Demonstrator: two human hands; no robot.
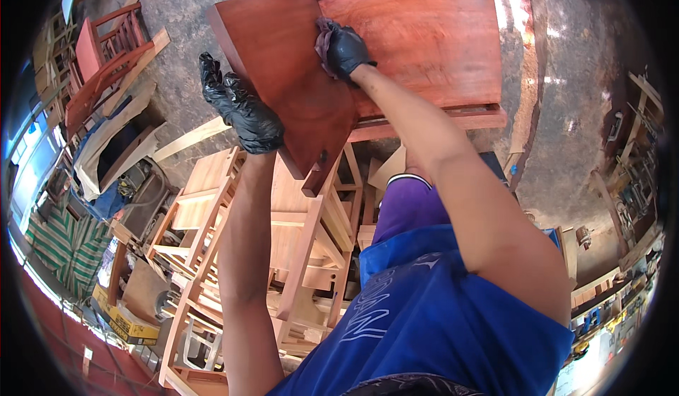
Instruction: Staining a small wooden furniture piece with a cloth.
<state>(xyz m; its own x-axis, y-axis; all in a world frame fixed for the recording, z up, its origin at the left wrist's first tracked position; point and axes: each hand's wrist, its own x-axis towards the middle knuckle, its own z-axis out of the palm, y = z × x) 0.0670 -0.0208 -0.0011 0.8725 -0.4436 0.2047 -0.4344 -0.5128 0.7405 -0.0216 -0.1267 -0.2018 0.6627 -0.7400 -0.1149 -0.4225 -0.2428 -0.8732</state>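
Observation:
A reddish-brown wooden furniture piece [424,49] stands in front of me, a broad panel with a darker, angled side board [283,63] at its left. My right hand [348,53], in a black glove, is closed on a dull purple cloth [326,42]. It presses the cloth against the wood where the board meets the broad panel. My left hand [244,109], also black-gloved, is beside the left edge of the side board with its fingers stretched out. Its palm side is hidden, so I cannot tell how firmly it touches the edge.
Unpainted pale wooden chairs [205,191] stand close by my left forearm. Reddish chair frames [106,56] and loose boards lie at the far left. A yellow-and-black box [126,325] sits at lower left. Wood pieces and tools line the right wall over a concrete floor [580,113].

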